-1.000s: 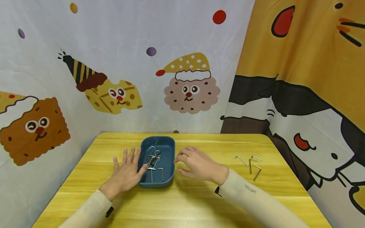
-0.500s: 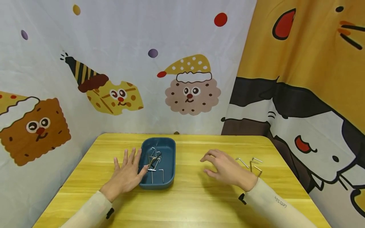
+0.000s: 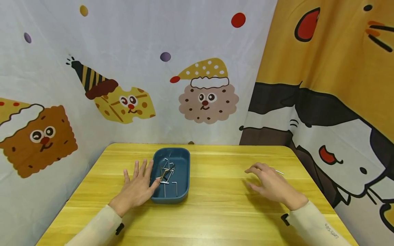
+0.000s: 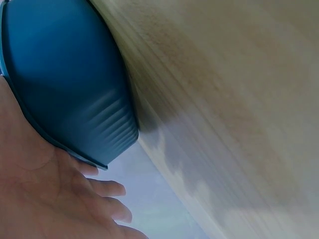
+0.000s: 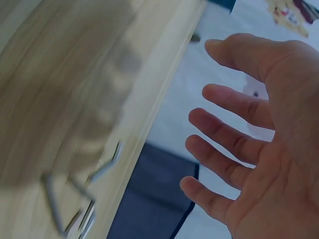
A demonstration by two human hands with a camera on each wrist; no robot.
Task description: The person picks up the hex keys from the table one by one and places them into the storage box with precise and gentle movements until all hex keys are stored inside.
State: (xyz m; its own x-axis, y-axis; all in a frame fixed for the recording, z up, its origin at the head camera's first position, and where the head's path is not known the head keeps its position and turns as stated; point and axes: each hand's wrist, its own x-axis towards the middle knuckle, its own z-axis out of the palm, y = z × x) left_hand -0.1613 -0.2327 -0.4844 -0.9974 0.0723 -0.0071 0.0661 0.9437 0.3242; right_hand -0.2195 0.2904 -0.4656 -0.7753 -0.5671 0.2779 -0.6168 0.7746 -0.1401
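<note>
A blue plastic bin [image 3: 182,171] stands left of the table's middle. Inside lie several L-shaped hex keys [image 3: 176,189], some heaped together. My left hand [image 3: 135,188] is at the bin's left side, fingers straight and spread, thumb over the rim. In the left wrist view its palm touches the rim of the bin [image 4: 65,74]. To the right, my right hand [image 3: 271,182] hovers above the table holding nothing, its fingers apart and slightly bent. Below it lie several more hex keys [image 5: 105,168], blurred in the right wrist view; the head view shows only one end [image 3: 279,172] past the hand.
The wood-grain table [image 3: 212,218] has its far edge close to a white curtain [image 3: 138,41] with cartoon prints. An orange curtain with a cartoon animal [image 3: 338,61] hangs along the right side.
My right hand has moved from beside the bin rightward across the table, over the loose hex keys, covering most of them from the head view. The left hand and the bin have stayed put.
</note>
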